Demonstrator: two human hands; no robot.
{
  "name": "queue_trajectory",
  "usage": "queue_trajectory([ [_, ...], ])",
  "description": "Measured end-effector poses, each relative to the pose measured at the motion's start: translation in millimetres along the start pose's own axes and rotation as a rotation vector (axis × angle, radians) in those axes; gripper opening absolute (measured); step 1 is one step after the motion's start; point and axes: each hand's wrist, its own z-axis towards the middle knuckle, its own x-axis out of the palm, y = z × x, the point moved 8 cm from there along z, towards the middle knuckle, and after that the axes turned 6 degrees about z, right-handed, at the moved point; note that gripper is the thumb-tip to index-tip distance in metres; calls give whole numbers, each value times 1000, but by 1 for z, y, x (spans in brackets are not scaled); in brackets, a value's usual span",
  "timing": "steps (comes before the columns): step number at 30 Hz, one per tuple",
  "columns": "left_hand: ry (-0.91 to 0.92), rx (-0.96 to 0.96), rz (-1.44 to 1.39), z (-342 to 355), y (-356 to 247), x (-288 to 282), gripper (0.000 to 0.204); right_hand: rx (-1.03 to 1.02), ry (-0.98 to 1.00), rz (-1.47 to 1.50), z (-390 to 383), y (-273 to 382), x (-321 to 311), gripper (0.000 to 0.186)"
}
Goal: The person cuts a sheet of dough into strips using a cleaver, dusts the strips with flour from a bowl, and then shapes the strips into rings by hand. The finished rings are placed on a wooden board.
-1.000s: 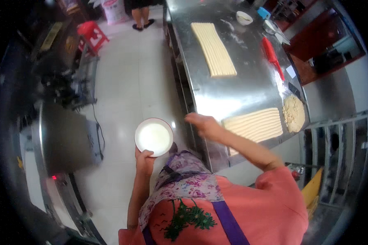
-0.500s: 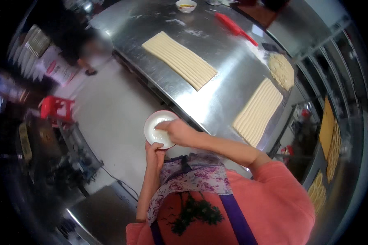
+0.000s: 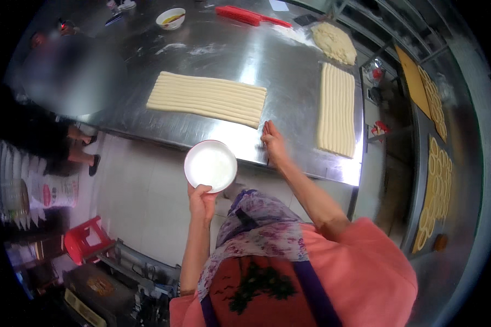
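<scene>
The left hand grips the near rim of a round white bowl filled with a white, flour-like powder, fingers curled under the rim and thumb on top, holding it level in the air just off the near edge of the stainless-steel bench. The right hand lies at that near edge with its fingers stretched out and close together, palm down on the metal, holding nothing. It sits between two sheets of pale dough cut into long strips. The wider rectangular sheet of strips lies across the bench to the left of the hand, its near corner just beside the fingertips. The narrower sheet of strips runs away from the person on the right, near the bench's right edge.

Farther back on the bench, a rough round slab of uncut dough sits beyond the narrow sheet, a long red plastic tool lies at the far side, and a small white bowl with yellow contents stands to its left. Patches of flour dust the steel between them.

To the right, a metal rack holds trays of ring-shaped dough pieces. On the tiled floor to the left stands a red plastic stool, and another person's feet in dark sandals stand beside the bench.
</scene>
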Motion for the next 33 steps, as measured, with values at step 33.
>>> queue_trajectory([
  [33, 510, -453, 424, 245, -80, 131, 81, -197, -215, -706, 25, 147, 128, 45],
])
